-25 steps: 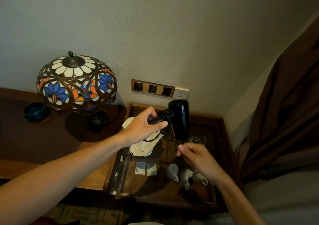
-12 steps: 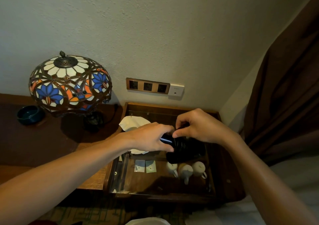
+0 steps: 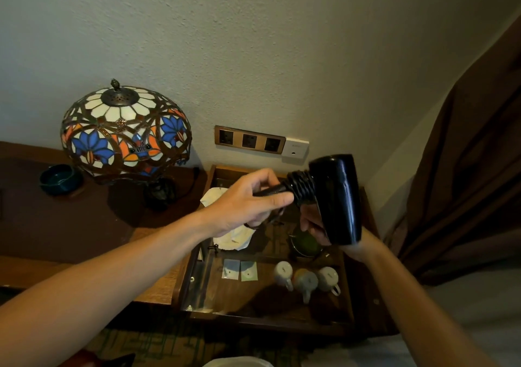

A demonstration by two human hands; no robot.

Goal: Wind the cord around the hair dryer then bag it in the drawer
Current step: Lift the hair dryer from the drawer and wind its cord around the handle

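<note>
Gripping the handle of the black hair dryer (image 3: pixel 337 197), the left hand (image 3: pixel 248 200) has its fingers (image 3: pixel 277 199) curled tight beside the cord (image 3: pixel 303 187) coiled there. The right hand (image 3: pixel 315 223) sits mostly hidden behind the barrel, so its grasp cannot be judged. Below lies the open drawer (image 3: pixel 348 290) with a white bag (image 3: pixel 234 235) and three cups (image 3: pixel 306 280); a stained-glass lamp (image 3: pixel 125 131) stands on the counter (image 3: pixel 56 225).

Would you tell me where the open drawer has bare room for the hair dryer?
The drawer's front strip, below the packets and cups, is bare. Its back is crowded with the white bag and a green-topped container.
</note>
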